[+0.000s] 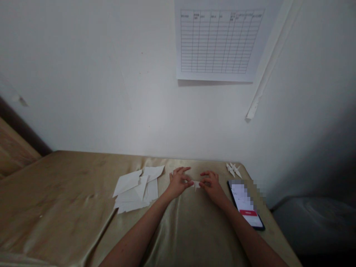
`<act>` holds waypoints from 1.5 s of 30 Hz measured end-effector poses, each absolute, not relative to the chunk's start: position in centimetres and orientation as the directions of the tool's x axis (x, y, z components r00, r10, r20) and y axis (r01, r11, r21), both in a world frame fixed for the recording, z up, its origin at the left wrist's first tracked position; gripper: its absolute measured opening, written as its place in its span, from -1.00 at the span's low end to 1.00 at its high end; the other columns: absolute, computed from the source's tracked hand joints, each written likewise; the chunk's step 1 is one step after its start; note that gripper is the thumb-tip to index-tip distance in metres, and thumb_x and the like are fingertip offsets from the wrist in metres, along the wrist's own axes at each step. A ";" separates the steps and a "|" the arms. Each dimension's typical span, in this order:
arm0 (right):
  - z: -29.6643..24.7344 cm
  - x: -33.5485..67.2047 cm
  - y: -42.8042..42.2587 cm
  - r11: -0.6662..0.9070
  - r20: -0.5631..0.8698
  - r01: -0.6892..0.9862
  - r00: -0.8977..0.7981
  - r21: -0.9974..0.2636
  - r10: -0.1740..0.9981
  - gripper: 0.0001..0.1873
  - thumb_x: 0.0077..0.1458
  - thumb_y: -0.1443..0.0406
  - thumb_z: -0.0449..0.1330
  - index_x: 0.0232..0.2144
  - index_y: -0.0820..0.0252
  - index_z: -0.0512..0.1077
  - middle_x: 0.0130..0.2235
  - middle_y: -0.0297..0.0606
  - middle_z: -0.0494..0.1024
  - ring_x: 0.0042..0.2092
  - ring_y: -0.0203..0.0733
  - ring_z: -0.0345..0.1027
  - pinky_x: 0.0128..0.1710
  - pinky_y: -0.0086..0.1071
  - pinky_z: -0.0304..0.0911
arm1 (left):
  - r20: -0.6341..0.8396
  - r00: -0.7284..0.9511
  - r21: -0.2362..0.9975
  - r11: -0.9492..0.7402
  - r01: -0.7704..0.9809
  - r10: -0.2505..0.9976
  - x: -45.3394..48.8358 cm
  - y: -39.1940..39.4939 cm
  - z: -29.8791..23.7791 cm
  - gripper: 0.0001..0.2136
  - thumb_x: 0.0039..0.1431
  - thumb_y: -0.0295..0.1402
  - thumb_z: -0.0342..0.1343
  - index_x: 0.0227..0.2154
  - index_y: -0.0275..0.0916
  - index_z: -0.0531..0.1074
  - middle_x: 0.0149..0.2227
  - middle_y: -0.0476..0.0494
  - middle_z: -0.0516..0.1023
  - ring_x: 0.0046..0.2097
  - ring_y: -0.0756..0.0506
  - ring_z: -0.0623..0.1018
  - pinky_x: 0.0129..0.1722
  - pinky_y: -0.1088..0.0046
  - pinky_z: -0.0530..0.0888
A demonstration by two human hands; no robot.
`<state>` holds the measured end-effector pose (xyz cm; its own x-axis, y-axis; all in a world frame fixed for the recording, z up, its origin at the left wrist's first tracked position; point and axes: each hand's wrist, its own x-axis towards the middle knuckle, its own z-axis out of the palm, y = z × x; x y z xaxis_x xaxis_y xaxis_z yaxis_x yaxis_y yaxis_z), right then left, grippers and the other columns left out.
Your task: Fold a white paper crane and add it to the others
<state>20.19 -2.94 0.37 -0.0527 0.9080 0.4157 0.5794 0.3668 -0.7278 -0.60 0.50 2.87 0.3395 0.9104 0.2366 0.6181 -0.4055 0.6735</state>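
A small folded white paper piece [197, 184] lies on the gold cloth between my two hands. My left hand [178, 182] pinches its left end, thumb and forefinger together, the other fingers spread above. My right hand [210, 183] pinches the right end in the same way. Both hands rest low on the table [69, 193], close to the far edge by the wall.
A loose pile of white paper sheets [137, 189] lies left of my hands. Two finished folded paper figures [233, 169] sit at the far right corner. A phone [246, 204] with a lit screen lies right of my right arm. A printed grid sheet [218, 42] hangs on the wall.
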 end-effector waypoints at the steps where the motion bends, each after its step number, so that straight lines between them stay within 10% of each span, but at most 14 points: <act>1: 0.3 20.2 -2.9 0.368 0.414 0.578 -0.056 -0.728 0.909 -0.80 0.12 0.22 0.24 -0.53 0.05 0.52 -0.01 -0.20 0.48 0.16 0.01 0.16 0.21 0.05 0.10 | 0.233 0.339 0.674 -0.402 0.619 0.912 -0.6 0.5 3.0 -0.90 0.04 -0.22 0.32 -0.51 -0.07 0.62 0.22 0.00 0.46 0.28 -0.32 0.25 0.27 -0.20 0.09; 45: 2.5 20.3 -3.1 0.168 0.258 0.538 0.096 -0.826 0.961 -0.85 0.01 0.28 0.24 -0.56 0.09 0.55 -0.03 -0.16 0.46 0.13 0.00 0.13 0.22 -0.13 0.04 | 0.254 0.202 0.676 -0.323 0.662 0.946 -0.1 -0.1 4.7 -0.96 0.04 -0.36 0.35 -0.48 -0.14 0.61 0.17 -0.06 0.48 0.26 -0.26 0.28 0.28 -0.03 0.19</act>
